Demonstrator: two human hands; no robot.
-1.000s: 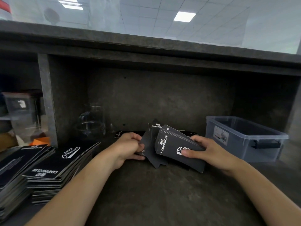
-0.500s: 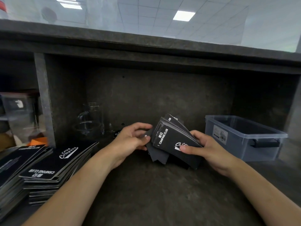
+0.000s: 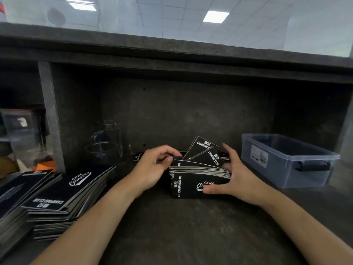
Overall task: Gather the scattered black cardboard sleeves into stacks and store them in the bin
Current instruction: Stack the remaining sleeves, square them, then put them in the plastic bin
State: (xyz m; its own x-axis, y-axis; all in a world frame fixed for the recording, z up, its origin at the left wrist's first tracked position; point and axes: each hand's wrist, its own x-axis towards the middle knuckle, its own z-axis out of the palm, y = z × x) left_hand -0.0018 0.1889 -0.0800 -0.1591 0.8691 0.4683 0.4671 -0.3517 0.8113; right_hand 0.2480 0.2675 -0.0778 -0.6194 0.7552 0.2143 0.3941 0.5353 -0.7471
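A bundle of black cardboard sleeves printed "CAMPING CLUB" stands on edge on the dark shelf between my hands. My right hand grips its right end, thumb on the front face and fingers behind. My left hand holds the left end with curled fingers on the top edge. Two sleeves stick up askew at the back of the bundle. A clear plastic bin with a black handle stands at the right; I see nothing in it.
Tall piles of black sleeves lie at the left front. A loose sleeve lies behind my left hand. A glass jug stands at the back left beside a grey divider. A low shelf top overhangs.
The bundle has come down from a tilted, lifted hold onto the shelf on its edge. My left hand moved onto its left end, and both hands now squeeze the sleeves together.
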